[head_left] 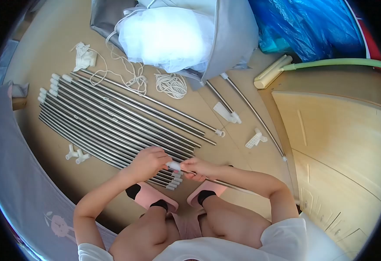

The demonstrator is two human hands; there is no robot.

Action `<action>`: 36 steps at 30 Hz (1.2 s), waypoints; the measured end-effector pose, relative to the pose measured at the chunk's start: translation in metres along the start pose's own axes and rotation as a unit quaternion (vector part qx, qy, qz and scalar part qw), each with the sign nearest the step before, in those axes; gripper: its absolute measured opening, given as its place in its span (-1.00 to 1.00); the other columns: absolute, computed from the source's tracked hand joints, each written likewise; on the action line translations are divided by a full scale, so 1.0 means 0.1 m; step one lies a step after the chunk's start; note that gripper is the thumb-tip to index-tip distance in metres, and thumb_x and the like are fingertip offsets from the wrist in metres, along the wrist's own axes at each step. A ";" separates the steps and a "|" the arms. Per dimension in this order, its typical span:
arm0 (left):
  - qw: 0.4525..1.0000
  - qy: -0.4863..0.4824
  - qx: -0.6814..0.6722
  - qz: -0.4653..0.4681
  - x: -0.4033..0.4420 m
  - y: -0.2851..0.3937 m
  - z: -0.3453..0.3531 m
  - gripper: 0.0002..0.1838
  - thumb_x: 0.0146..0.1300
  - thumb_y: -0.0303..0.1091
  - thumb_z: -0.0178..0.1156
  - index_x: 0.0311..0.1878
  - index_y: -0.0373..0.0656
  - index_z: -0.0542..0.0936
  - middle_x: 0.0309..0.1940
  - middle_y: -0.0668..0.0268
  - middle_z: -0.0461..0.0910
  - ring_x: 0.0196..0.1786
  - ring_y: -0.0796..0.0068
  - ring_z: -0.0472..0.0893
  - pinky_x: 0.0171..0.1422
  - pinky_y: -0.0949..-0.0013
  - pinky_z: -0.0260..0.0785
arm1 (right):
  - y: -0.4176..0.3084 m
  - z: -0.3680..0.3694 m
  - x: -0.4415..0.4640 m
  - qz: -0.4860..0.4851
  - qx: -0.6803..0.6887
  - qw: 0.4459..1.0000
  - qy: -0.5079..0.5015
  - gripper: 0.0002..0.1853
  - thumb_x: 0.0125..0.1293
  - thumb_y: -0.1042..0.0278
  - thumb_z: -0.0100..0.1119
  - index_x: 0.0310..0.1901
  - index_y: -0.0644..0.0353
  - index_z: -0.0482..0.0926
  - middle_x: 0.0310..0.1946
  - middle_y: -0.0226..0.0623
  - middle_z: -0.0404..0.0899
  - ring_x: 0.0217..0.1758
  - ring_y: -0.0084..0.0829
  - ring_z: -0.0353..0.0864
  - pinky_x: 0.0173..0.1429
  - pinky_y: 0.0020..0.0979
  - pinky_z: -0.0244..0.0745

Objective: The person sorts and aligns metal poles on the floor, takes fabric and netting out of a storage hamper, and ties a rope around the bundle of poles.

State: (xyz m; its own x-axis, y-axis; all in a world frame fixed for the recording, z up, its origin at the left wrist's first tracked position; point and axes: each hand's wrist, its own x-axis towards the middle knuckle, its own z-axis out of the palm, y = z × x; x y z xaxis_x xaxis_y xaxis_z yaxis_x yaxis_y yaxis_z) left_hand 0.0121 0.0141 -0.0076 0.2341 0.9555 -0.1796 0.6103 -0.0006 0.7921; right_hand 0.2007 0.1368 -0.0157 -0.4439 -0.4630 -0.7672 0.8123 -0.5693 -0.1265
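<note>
Above my feet, both hands meet over the near ends of the metal tubes. My left hand (149, 164) is closed, its fingertips on a white plastic connector (174, 165). My right hand (197, 168) wraps round a thin metal tube (236, 187), which runs off to the lower right beneath my forearm. The connector sits at that tube's end, between the two hands; how deep the tube goes in is hidden by my fingers. Under and beyond my left hand lie several metal tubes (112, 116) side by side, many with white end caps.
White connectors (77, 154) lie left of the tubes, another connector (256, 138) right. Cords (171, 85) and a grey bag (238, 35) with white netting (164, 39) lie at the back. A wooden cabinet (334, 143) borders the right, a fabric-covered edge (29, 169) the left.
</note>
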 end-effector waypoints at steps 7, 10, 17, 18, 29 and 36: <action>0.996 0.084 0.012 0.028 0.03 0.08 -0.03 -0.75 -0.13 -0.29 0.24 -0.33 -0.14 0.52 -0.41 0.34 0.52 -0.25 0.34 0.50 -0.18 0.31 0.36 | 0.08 0.04 0.12 -0.270 -0.278 0.916 0.098 -0.69 0.35 0.14 -0.21 -0.18 0.20 0.45 -0.66 -0.47 0.29 -0.66 -0.59 0.28 -0.59 -0.53 0.21; 0.994 -0.074 0.006 -0.074 -0.02 0.03 0.08 -0.78 -0.05 -0.26 0.21 -0.35 -0.16 0.50 -0.43 0.32 0.52 -0.26 0.33 0.51 -0.21 0.30 0.37 | 0.07 0.00 0.09 -0.244 -0.325 0.907 0.110 -0.68 0.35 0.12 -0.19 -0.20 0.22 0.44 -0.65 -0.46 0.30 -0.58 -0.57 0.34 -0.49 -0.49 0.26; 0.945 0.185 0.222 0.151 0.02 0.11 -0.02 -0.77 -0.03 -0.27 0.20 -0.32 -0.17 0.50 -0.40 0.33 0.53 -0.26 0.34 0.52 -0.21 0.30 0.37 | -0.05 -0.11 -0.04 0.001 0.152 0.968 -0.201 -0.66 0.36 0.06 -0.21 -0.05 0.12 0.40 -0.67 -0.57 0.16 -0.75 -0.79 -0.02 -0.75 -0.69 -0.15; 0.966 0.172 0.155 0.115 0.04 0.16 -0.03 -0.78 -0.03 -0.28 0.19 -0.31 -0.17 0.51 -0.41 0.33 0.53 -0.25 0.35 0.52 -0.20 0.30 0.37 | -0.04 -0.10 -0.02 0.001 0.150 0.968 -0.202 -0.66 0.36 0.06 -0.21 -0.05 0.12 0.40 -0.67 -0.57 0.16 -0.75 -0.79 -0.02 -0.75 -0.69 -0.15; 0.991 0.061 0.065 0.101 0.05 -0.01 0.05 -0.77 -0.14 -0.35 0.22 -0.34 -0.16 0.53 -0.53 0.34 0.48 -0.37 0.38 0.48 -0.25 0.37 0.37 | -0.07 -0.05 -0.03 0.004 0.070 0.995 -0.074 -0.65 0.35 0.06 -0.21 -0.05 0.11 0.40 -0.68 -0.55 0.21 -0.80 -0.80 0.01 -0.78 -0.67 -0.17; 0.972 0.192 0.125 0.055 0.03 -0.33 -0.53 -0.83 -0.13 -0.40 0.17 -0.39 -0.15 0.49 -0.48 0.31 0.46 -0.35 0.35 0.47 -0.30 0.35 0.37 | -0.32 -0.08 -0.22 -0.104 -0.060 0.992 -0.032 -0.63 0.36 0.17 -0.22 0.10 0.18 0.29 -0.62 -0.48 0.32 -0.68 -0.71 0.19 -0.63 -0.70 0.06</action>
State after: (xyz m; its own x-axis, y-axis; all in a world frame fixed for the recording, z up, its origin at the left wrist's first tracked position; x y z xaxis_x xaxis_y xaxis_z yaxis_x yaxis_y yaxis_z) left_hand -0.0474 0.0330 -0.0037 0.0370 0.9852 0.1674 0.7742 -0.1342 0.6186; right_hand 0.1879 0.1706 0.0000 -0.6269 -0.3880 -0.6756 0.7380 -0.5735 -0.3555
